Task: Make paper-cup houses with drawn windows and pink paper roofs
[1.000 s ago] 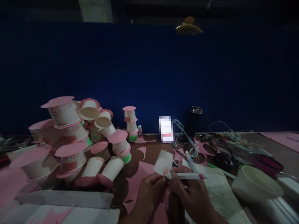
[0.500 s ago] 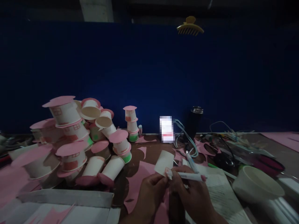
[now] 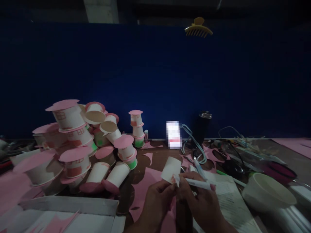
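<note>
A plain white paper cup (image 3: 171,169) leans up from the fingertips of my left hand (image 3: 157,197), which is closed and appears to grip its lower edge. A white marker (image 3: 198,183) with a dark pink end lies across my right hand (image 3: 198,197), whose fingers are closed around it. Where the fingertips of both hands meet, a small crumpled whitish-pink scrap (image 3: 175,179) sits against the cup's edge. Which fingers pinch the scrap, and the marker's tip, cannot be made out. Beneath my hands lies a cut pink paper sheet (image 3: 143,187).
Stacked paper cups with pink discs (image 3: 70,118) crowd the left, near a white box (image 3: 73,207). Behind are a glowing blurred screen (image 3: 173,134), cables and a black flask (image 3: 202,127). At right are printed paper (image 3: 225,194), a pale bowl (image 3: 267,191) and a computer mouse (image 3: 232,168).
The whitish-pink scrap between my fingertips has shifted slightly and shows a little more. Both hands keep nearly the same place and hold.
</note>
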Action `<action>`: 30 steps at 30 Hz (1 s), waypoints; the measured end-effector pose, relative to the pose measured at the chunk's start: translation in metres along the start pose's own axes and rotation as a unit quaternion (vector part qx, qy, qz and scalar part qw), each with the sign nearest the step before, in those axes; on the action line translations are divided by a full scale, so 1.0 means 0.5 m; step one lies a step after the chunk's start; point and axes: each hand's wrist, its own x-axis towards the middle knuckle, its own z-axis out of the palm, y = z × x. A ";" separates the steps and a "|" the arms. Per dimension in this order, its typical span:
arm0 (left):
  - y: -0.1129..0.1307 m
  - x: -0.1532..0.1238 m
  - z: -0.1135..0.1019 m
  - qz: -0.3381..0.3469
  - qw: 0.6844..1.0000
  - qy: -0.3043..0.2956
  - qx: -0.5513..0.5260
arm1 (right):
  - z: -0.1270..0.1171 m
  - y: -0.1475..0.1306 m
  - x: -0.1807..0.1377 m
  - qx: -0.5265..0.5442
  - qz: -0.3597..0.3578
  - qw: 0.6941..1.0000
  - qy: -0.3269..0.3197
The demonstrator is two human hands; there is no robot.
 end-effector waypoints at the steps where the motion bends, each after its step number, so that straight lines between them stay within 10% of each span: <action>1: 0.000 0.001 0.000 0.000 1.000 0.005 0.006 | -0.001 -0.001 0.000 0.000 -0.002 1.000 0.000; 30: 0.002 0.003 -0.006 -0.026 0.997 -0.006 -0.072 | 0.008 0.008 -0.003 0.017 -0.008 1.000 0.002</action>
